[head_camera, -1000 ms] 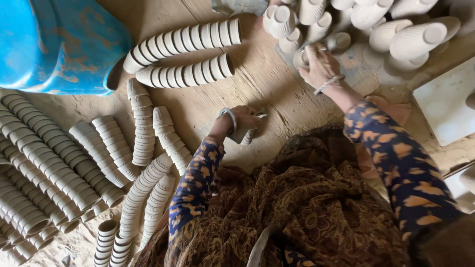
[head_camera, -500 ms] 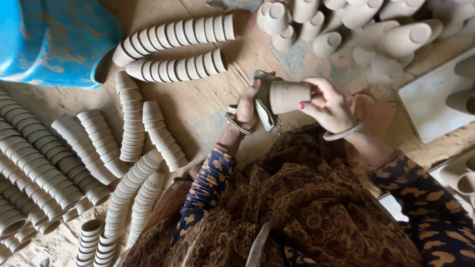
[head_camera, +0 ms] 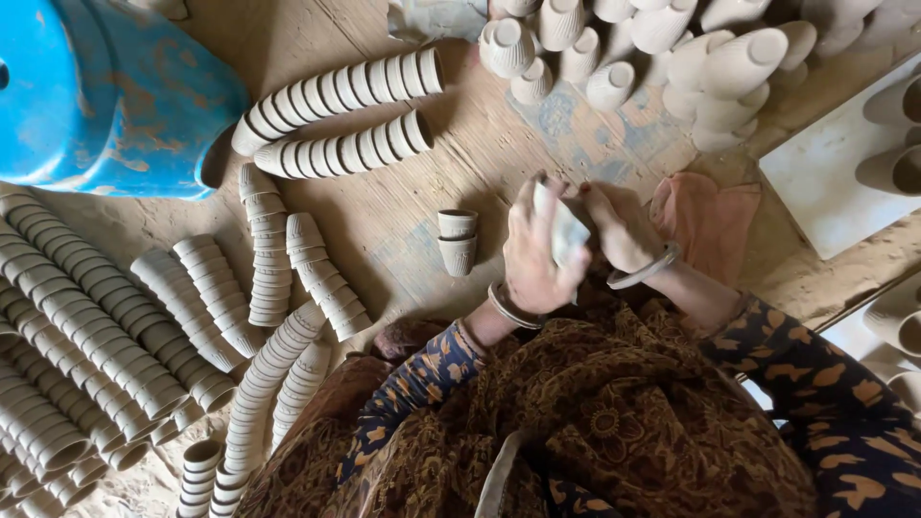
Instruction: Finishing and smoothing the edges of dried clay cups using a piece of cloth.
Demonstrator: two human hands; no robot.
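Note:
My left hand [head_camera: 528, 254] is closed on a pale, folded piece of cloth [head_camera: 568, 232] and presses it against what my right hand [head_camera: 624, 230] grips. That hand is curled around a small clay cup, almost wholly hidden between the cloth and the fingers. Both wrists wear bangles. Just left of my hands, a short stack of two clay cups [head_camera: 458, 240] stands on the wooden floor.
Long rows of nested clay cups lie at top centre [head_camera: 336, 91] and fill the left side [head_camera: 96, 317]. A blue plastic tub [head_camera: 106, 96] sits top left. Loose cups [head_camera: 672, 38] crowd the top right beside a white board [head_camera: 835, 173]. A pink cloth [head_camera: 710, 216] lies under my right arm.
My right hand took a cup from the pile at the top and brought it to my left hand. The cloth now covers the cup, which was in plain view half a second ago.

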